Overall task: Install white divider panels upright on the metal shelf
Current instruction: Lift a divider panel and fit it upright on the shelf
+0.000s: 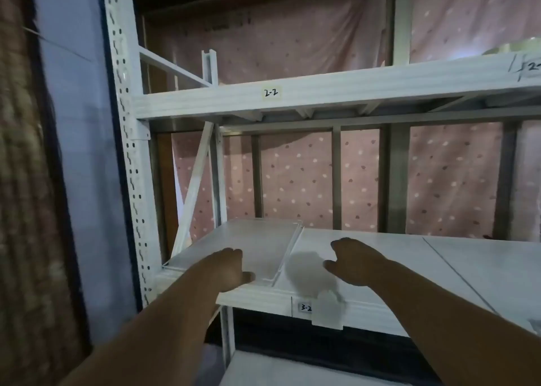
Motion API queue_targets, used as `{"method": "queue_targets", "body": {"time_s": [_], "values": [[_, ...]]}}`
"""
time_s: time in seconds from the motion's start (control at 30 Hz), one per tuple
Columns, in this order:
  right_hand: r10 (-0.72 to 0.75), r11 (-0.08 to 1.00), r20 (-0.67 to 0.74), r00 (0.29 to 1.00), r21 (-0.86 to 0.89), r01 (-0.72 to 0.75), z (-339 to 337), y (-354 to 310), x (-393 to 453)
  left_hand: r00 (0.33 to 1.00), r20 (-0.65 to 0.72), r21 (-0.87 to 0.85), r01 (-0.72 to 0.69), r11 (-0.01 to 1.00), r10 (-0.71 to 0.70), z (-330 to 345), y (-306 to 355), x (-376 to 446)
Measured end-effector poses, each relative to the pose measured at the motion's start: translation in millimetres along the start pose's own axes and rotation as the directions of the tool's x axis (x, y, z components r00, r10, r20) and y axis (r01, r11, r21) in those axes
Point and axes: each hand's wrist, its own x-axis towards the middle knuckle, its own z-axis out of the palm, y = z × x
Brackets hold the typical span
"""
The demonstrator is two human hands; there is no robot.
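Lying flat at the shelf's (366, 256) 9 o'clock end, the panel (251, 242) looks thin, stiff, light and slick, best gripped by its long edges; left hand (228, 268) rests on it ungripped, right hand (355, 261) beside it, fingers loose, empty.

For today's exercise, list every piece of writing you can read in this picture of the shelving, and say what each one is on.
"2-2": handwritten tag on the upper shelf beam.
"3-2": tag on the lower shelf beam, its right end hidden by a white card.
"2-": tag at the right edge, cut off by the frame.
Dark marks on the pink cloth: too blurred to read.
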Motion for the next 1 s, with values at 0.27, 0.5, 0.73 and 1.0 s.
{"method": "queue_targets", "body": {"time_s": [0.27,0.5,0.73,1.0], "values": [[-0.184,0.981,0.028,0.983,0.062,0.182,34.5,-80.7,31.5,0.998,0.017,0.012,-0.058,0.998,0.058,24.7,-26.1,-4.2],[-0.320,0.944,0.084,0.944,0.110,0.310,61.4,-129.1,46.2,0.996,-0.088,-0.078,-0.025,0.997,0.018,37.1,-58.9,7.6],[-0.312,0.948,0.043,0.949,-0.054,0.314,56.0,-153.1,45.5,0.966,-0.191,-0.238,0.126,0.963,-0.174,33.2,-67.8,8.9],[-0.449,0.869,0.029,0.893,-0.220,0.444,51.9,-155.0,28.2,0.811,-0.293,-0.356,0.399,0.845,-0.507,24.4,-66.2,4.6]]}}
